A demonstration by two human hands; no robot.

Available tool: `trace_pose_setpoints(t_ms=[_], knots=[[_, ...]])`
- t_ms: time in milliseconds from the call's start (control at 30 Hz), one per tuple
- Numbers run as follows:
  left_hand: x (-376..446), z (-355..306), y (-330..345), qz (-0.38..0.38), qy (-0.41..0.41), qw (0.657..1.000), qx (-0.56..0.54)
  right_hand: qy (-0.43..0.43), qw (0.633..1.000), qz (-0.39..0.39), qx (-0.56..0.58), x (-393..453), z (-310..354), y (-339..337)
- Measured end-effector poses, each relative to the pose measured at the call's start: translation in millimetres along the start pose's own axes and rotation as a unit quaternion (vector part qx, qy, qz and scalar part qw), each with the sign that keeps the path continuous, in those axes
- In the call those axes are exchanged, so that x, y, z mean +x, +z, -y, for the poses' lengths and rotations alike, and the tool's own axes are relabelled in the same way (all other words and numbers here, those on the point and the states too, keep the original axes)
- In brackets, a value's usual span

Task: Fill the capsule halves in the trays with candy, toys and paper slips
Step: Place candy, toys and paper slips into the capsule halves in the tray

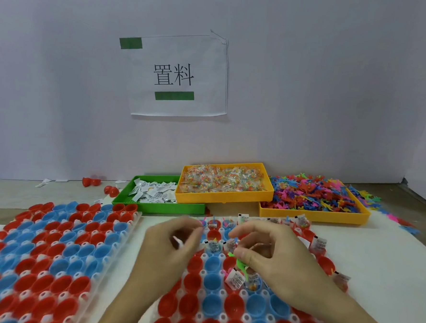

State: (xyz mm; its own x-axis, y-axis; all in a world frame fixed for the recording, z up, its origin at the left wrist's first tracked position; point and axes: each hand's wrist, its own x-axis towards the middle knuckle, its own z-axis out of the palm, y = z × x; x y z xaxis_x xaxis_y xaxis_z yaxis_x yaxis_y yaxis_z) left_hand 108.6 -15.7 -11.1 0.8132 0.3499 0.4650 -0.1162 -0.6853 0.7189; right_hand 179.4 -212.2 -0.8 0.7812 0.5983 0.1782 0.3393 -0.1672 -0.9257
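Two clear trays of red and blue capsule halves lie before me: the left tray (51,258) and the right tray (223,309). Over the right tray, my left hand (174,244) curls round white paper slips (177,242). My right hand (271,254) pinches a green toy figure (241,264) above a capsule half that holds a slip and candy (245,282). Several halves along the right tray's far rows hold slips, toys and candy. Both hands are blurred.
At the back stand a green tray of paper slips (155,195), a yellow tray of candy packets (224,183) and a yellow tray heaped with coloured toy figures (314,200). Loose red capsule halves (98,183) lie near the wall. A paper sign (177,76) hangs there.
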Motion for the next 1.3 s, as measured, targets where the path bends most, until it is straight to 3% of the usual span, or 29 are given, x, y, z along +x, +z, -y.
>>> trace_pose_setpoints(t_ms=[133,333,567,800,1000,1300], knots=[[-13.1,-24.0,14.7,0.133,0.012,0.979,-0.155,-0.032,0.999,-0.025,0.0,1.2,-1.8,4.5],[-10.2,-22.6,10.4,0.122,-0.025,0.959,-0.253,-0.058,0.997,-0.057,-0.001,1.5,-4.1,10.1],[-7.1,-15.7,9.0,0.116,-0.036,0.959,-0.257,-0.094,0.995,-0.044,-0.009,-0.2,-5.2,11.0],[1.5,1.5,-6.8,0.141,-0.083,0.978,-0.132,-0.11,0.99,-0.091,-0.013,2.6,-5.0,-4.5],[1.2,7.5,-6.4,0.194,-0.034,0.98,0.022,-0.108,0.988,-0.1,-0.039,2.9,-6.1,-5.7],[-0.4,7.9,-2.2,0.204,0.009,0.975,0.087,-0.11,0.983,-0.12,-0.089,3.8,-6.3,-10.3]])
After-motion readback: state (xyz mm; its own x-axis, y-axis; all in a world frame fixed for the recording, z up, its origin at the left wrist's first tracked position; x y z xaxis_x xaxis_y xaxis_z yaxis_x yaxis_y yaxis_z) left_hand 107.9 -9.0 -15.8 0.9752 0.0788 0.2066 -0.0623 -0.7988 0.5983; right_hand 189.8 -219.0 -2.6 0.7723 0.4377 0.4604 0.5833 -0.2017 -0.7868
